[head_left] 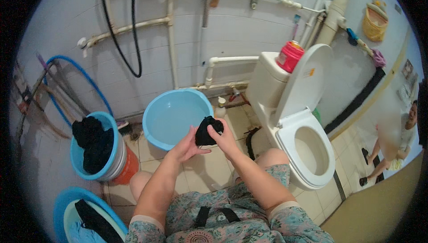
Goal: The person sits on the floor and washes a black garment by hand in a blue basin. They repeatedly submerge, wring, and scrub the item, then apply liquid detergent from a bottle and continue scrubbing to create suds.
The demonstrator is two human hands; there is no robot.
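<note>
A bunched-up piece of black cloth (206, 131) is in my right hand (226, 139), whose fingers are closed round its right side. Its exact kind cannot be made out. My left hand (187, 147) is at the cloth's lower left, thumb raised and fingers stretched out beneath it; they seem to touch it rather than grip it. Just beyond both hands stands a light blue basin (154, 129) of water on the tiled floor. The cloth is outside the basin, near its front right rim.
At left, a blue tub (79, 165) with dark cloth sits on an orange bucket (126, 167). Nearer is another blue basin (60, 216) with clothes. A toilet (327, 167) with raised lid stands right. A pump bottle (220, 109) is behind the basin. Another person (403, 140) sits far right.
</note>
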